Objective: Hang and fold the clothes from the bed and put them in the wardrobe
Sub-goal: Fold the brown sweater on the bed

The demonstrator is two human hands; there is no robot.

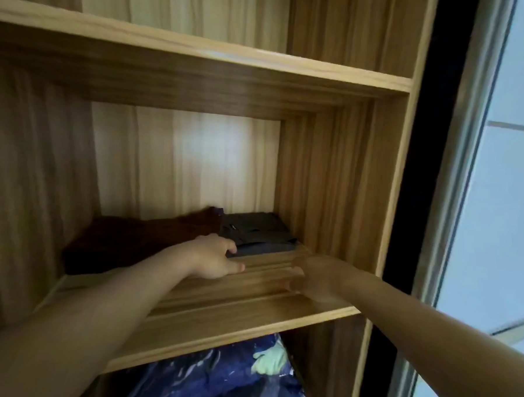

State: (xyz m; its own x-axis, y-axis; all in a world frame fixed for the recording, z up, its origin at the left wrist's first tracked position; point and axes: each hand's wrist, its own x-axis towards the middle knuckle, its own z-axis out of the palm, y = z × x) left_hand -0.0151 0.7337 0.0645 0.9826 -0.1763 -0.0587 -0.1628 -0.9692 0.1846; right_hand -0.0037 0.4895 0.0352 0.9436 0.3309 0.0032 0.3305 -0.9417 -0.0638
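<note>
wardrobe shelf (218, 311) holds brown garment (125, 239), grey clothes (259, 231) | left hand (215, 258) loose | right hand (314, 277) blurred, cannot tell

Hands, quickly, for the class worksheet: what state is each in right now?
Left hand: open, fingertips at the grey clothes, holding nothing.
Right hand: blurred, cannot be told.

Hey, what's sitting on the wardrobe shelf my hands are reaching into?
A folded dark brown garment lies at the left, a folded grey garment beside it at the right. The left hand covers where they meet at the front.
</note>
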